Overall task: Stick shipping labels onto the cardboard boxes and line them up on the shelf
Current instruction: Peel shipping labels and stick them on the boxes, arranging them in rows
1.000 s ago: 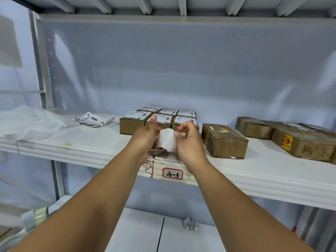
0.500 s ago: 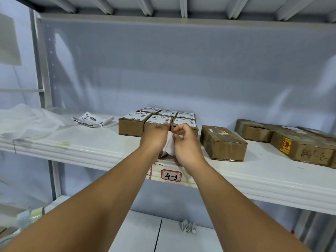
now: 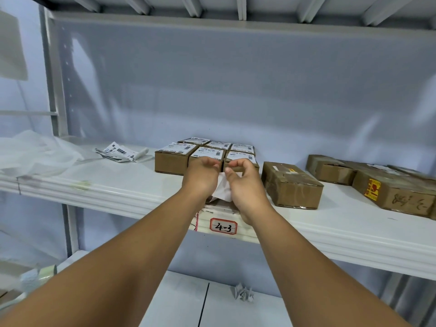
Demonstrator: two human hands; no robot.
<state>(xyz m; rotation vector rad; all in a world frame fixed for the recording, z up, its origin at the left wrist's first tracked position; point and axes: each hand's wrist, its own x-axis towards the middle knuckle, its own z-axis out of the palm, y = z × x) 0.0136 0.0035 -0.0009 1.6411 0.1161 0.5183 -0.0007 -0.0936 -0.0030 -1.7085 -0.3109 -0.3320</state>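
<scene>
While both hands pinch it before the labelled boxes (image 3: 204,154), the label (image 3: 221,190) is light, limp, sticky; left hand (image 3: 201,177) and right hand (image 3: 244,185) grip its edges.

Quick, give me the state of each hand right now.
Left hand: fingers curled, pinching the white paper label sheet.
Right hand: fingers curled, gripping the same sheet from the other side.

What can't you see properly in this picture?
All in the head view:
- The white label: mostly hidden between the left hand and right hand; its print cannot be seen.
- Print on the labelled boxes: too small to read.
- The box with the yellow sticker: cut off by the right edge.
- The thing under the hands: covered.
</scene>
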